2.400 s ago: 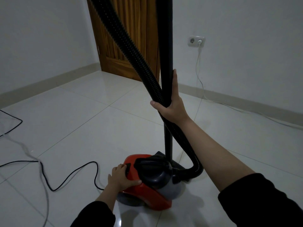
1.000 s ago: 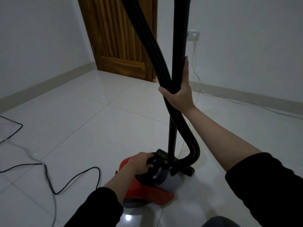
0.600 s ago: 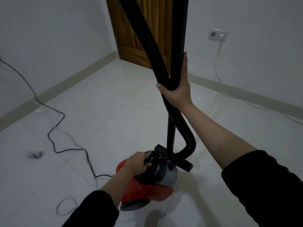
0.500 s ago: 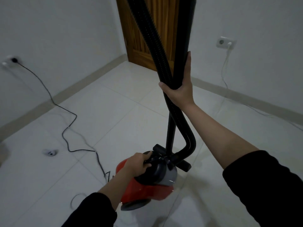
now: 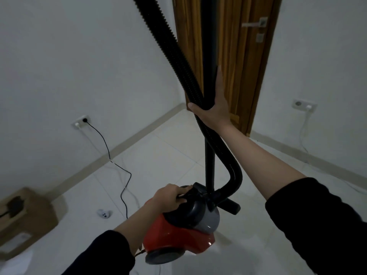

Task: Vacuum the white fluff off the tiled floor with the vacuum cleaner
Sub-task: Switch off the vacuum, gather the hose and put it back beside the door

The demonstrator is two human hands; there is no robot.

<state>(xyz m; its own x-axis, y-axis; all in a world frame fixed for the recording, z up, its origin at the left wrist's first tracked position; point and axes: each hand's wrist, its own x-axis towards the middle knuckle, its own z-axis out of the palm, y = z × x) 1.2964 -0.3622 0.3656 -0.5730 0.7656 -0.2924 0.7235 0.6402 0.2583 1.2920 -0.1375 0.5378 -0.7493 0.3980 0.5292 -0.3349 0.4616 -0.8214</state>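
Left hand (image 5: 170,197): gripping the black carry handle on top of the vacuum cleaner (image 5: 184,227), fingers curled round it, as half a second ago.
Vacuum cleaner: hanging tilted near centre, red body nearest; seeming lifted off the tiled floor (image 5: 162,155).
Right hand (image 5: 213,108): clasping the ribbed hose (image 5: 174,56) and upright tube (image 5: 209,155) together, thumb lying straight up the tube, grip unchanged.
Cardboard box (image 5: 25,219): coming into view near left since the earlier frame.
Black cord (image 5: 111,153): trailing to the left wall socket (image 5: 81,121), now closer in view.
Door (image 5: 234,56): showing its handle far right, unseen before.
White fluff: not making out any for certain.
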